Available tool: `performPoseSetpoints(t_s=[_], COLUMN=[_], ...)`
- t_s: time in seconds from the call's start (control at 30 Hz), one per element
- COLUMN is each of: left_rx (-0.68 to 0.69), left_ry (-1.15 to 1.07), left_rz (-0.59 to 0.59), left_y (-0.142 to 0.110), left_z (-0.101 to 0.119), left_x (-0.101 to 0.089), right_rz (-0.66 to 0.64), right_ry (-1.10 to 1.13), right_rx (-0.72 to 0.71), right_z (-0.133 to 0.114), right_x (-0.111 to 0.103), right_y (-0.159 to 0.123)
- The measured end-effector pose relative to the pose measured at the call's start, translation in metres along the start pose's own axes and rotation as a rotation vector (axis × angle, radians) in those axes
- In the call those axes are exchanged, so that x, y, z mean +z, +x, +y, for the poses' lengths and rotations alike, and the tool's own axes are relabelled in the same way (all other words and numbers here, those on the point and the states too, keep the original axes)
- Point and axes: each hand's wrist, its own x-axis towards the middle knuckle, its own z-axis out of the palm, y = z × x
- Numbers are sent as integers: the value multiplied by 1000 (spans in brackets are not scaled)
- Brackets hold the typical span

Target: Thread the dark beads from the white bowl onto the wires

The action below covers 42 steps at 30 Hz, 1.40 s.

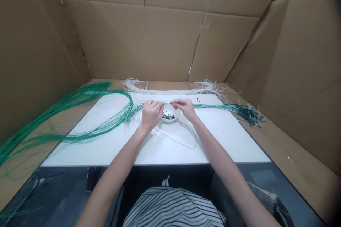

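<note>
Above a white bowl (177,114), my two hands face each other with their fingertips a short way apart. My left hand (152,113) is closed in a pinch on a thin cord. From the other side, my right hand (184,106) pinches too, at what looks like the cord's other part with a small dark bead (166,103) between the hands. Small dark beads (168,117) lie in the bowl. A loop of thin cord (196,138) hangs down over the white board below my hands. The exact grip of the fingertips is too small to make out.
Long green cords (106,129) sweep across the left of the white board (229,145). Another green bundle (239,111) with dark ends lies right. White cords (165,91) run along the back. Loose beads (197,99) sit near the far edge. Cardboard walls (133,39) enclose the table.
</note>
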Motion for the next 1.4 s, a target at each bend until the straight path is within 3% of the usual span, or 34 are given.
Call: performPoseSetpoints(t_s=[1.4], left_rx=[7], left_ry=[9], left_rz=[17], left_y=[2], left_z=[1], left_x=[-3], right_rz=[30], right_ry=[37], right_rx=[1], right_z=[-1], right_x=[1], right_y=[-1])
